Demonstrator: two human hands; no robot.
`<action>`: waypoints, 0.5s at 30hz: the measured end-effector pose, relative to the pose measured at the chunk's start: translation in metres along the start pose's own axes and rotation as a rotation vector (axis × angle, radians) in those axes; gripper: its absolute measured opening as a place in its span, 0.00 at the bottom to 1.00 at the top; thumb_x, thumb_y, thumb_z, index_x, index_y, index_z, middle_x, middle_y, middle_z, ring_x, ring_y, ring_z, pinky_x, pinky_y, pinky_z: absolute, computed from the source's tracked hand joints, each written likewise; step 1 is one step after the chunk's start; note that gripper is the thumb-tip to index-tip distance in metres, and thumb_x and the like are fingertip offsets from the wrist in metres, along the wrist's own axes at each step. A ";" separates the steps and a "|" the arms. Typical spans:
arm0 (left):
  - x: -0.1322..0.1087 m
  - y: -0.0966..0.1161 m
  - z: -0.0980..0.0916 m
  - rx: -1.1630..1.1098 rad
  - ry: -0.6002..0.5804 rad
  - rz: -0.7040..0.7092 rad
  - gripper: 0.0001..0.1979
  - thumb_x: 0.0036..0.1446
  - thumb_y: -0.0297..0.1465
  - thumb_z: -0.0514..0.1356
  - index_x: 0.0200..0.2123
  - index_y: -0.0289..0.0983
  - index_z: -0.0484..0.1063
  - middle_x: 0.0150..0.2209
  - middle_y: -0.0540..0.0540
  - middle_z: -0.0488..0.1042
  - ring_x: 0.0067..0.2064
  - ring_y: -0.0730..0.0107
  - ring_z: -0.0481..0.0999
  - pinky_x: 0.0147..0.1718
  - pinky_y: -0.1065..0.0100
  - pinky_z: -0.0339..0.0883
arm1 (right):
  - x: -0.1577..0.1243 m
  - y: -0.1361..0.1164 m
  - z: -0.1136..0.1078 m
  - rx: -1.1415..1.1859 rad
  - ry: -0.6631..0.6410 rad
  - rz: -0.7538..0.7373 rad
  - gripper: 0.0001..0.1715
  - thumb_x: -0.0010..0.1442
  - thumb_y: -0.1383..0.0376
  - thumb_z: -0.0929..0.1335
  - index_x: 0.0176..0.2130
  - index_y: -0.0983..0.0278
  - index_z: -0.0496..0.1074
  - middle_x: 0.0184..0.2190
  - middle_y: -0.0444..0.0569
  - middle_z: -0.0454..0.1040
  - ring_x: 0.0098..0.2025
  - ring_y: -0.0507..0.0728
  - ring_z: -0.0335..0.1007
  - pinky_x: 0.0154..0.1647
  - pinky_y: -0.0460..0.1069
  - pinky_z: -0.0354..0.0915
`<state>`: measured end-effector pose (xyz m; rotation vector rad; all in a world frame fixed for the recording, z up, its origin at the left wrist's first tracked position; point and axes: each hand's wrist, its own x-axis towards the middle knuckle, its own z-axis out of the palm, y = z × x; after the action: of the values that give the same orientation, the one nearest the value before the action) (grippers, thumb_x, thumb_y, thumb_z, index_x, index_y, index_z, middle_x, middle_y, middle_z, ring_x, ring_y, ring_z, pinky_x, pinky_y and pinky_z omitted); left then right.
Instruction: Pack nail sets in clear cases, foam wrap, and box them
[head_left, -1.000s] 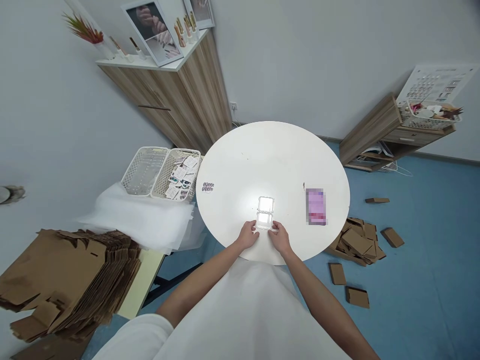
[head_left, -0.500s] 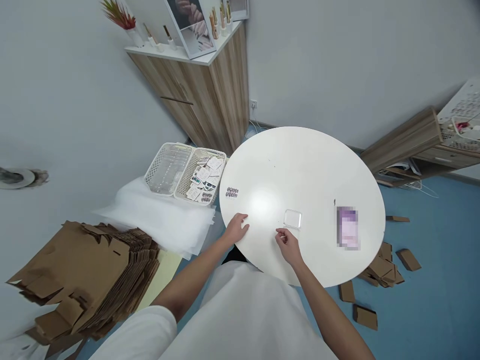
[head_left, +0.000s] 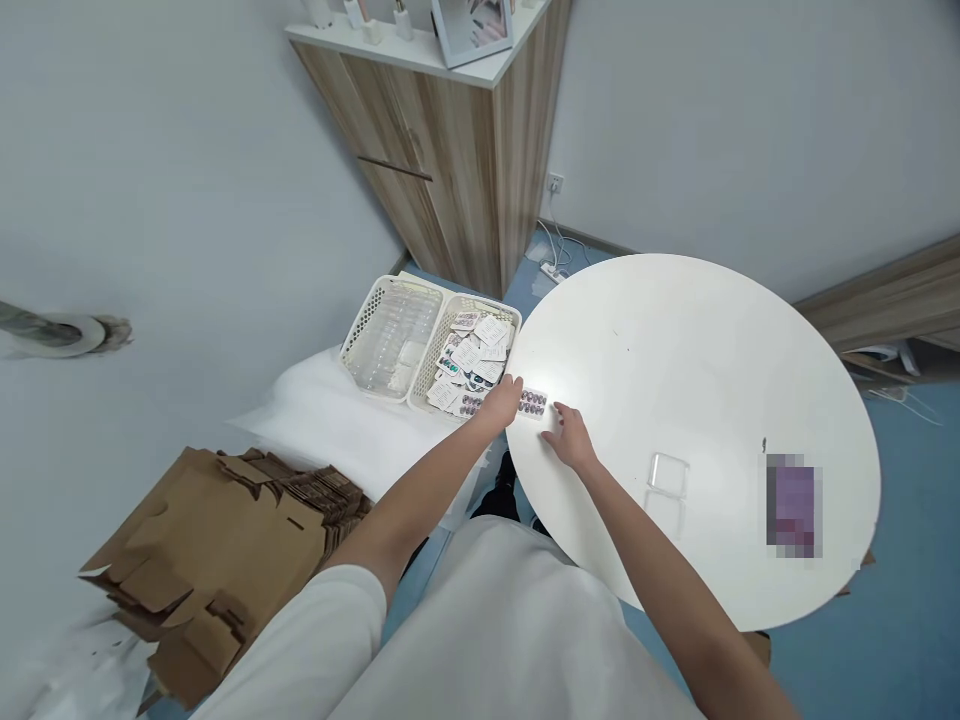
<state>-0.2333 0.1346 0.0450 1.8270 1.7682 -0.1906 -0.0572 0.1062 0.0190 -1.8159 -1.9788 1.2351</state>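
Observation:
A small card of press-on nails (head_left: 533, 403), patterned in dark purple and set in two rows, is at the left edge of the round white table (head_left: 697, 340). My left hand (head_left: 501, 405) has its fingers closed on the card's left end, covering that side. Just right of the card, my right hand (head_left: 570, 438) holds nothing, thumb and fingers apart. Farther right lies a clear plastic case (head_left: 668, 475), its two halves spread out on the tabletop.
Left of the table stand two white baskets, one with clear plastic cases (head_left: 394, 335), the other with nail cards (head_left: 466, 358). White foam sheets (head_left: 337, 420) and flattened cardboard boxes (head_left: 225, 530) lie nearer me. A pixelated purple item (head_left: 795, 505) rests at the table's right.
Both hands have moved left to the nail card, and my left hand has taken hold of its left end. The view has turned left, shifting the table rightward in the picture.

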 end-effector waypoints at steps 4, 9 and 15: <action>0.013 0.000 0.001 0.040 -0.005 0.021 0.31 0.46 0.15 0.54 0.53 0.34 0.48 0.46 0.36 0.59 0.42 0.60 0.70 0.34 0.68 0.62 | 0.017 -0.011 0.009 -0.038 0.022 0.065 0.41 0.46 0.63 0.68 0.56 0.60 0.48 0.50 0.53 0.56 0.47 0.60 0.60 0.44 0.52 0.61; 0.023 0.001 0.003 0.123 -0.053 0.070 0.29 0.46 0.17 0.56 0.51 0.34 0.50 0.44 0.38 0.60 0.42 0.60 0.70 0.34 0.68 0.63 | 0.026 -0.015 0.014 -0.122 0.043 0.123 0.42 0.45 0.63 0.69 0.56 0.58 0.49 0.48 0.51 0.56 0.46 0.58 0.61 0.42 0.51 0.61; 0.023 -0.001 0.007 0.114 -0.122 0.081 0.27 0.43 0.18 0.61 0.45 0.36 0.55 0.43 0.40 0.60 0.40 0.61 0.70 0.33 0.68 0.64 | 0.030 -0.018 0.014 -0.193 0.031 0.125 0.40 0.44 0.64 0.69 0.54 0.56 0.52 0.45 0.51 0.58 0.42 0.57 0.63 0.35 0.49 0.61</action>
<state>-0.2300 0.1513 0.0273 1.9204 1.6262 -0.3700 -0.0867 0.1282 0.0105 -2.0640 -2.0582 1.0729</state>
